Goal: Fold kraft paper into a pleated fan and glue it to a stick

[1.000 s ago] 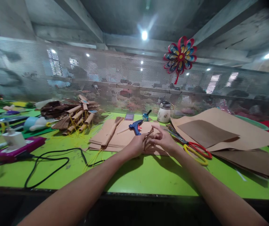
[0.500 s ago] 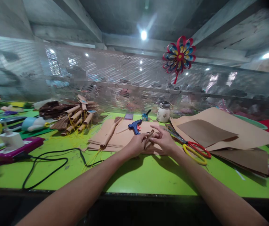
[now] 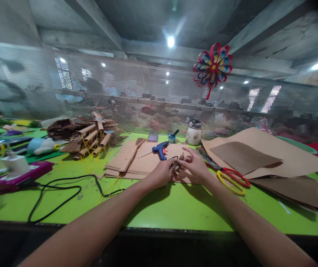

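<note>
Both hands meet over a stack of brown kraft paper (image 3: 147, 161) on the green table. My left hand (image 3: 163, 172) is closed around a small piece of brown paper (image 3: 179, 166), mostly hidden by the fingers. The thumb and a finger of my right hand (image 3: 194, 165) pinch the same piece from the other side. Just behind the hands lies a blue glue gun (image 3: 160, 149) with a red trigger. On the stack's left side rests a paper bundle shaped like a small broom (image 3: 132, 155), fringed at its far end.
Scissors (image 3: 232, 180) with red and yellow handles lie right of my hands, by large brown sheets (image 3: 261, 152). Behind stand a white jar (image 3: 193, 132) and a small blue bottle (image 3: 171, 138). Left are piled paper brooms (image 3: 94, 135), a purple power strip (image 3: 22, 176) and a black cable (image 3: 79, 189).
The brown paper piece has turned and sunk lower between my fingers, so less of it shows. Both hands stay in nearly the same place.
</note>
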The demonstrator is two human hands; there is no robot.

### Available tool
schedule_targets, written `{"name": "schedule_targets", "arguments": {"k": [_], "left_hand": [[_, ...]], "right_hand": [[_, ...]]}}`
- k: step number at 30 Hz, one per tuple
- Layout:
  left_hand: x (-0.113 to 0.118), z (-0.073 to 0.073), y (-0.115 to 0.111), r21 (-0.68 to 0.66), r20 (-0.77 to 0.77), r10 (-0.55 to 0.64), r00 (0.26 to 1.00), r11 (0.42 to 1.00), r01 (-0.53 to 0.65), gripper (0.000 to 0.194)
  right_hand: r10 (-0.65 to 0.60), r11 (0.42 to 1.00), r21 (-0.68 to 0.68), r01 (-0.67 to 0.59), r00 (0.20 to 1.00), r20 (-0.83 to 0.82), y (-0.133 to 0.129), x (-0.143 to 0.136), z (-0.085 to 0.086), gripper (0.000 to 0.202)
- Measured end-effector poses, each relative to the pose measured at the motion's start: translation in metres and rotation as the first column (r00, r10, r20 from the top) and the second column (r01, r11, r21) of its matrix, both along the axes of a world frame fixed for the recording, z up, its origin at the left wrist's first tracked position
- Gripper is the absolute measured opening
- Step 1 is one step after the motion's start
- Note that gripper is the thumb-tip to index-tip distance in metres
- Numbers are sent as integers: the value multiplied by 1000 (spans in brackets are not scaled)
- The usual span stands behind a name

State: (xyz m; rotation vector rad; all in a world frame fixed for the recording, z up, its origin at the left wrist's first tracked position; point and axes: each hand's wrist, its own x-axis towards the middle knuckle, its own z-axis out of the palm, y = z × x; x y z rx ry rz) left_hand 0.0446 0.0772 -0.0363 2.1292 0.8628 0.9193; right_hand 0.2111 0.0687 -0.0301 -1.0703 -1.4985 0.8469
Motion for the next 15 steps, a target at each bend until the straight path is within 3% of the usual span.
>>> {"name": "schedule_targets", "arguments": {"k": [3, 7, 12, 15], "left_hand": [[1, -2, 1, -164, 83, -41, 996, 985, 55, 31], [1, -5, 8, -233, 168, -16, 986, 971, 55, 23], [0, -5, 11, -250, 212, 26, 977, 968, 28, 15], [0, -4, 10, -263, 200, 22, 980, 964, 32, 17]], "right_hand": [[-21, 999, -36, 18, 996, -83, 0, 3, 5, 74], [-29, 984, -177, 2, 989, -146, -1, 7, 8, 56], [212, 962, -170, -212, 977, -20, -6, 0, 6, 35], [250, 959, -129, -253, 968, -35, -7, -3, 6, 36]]}}
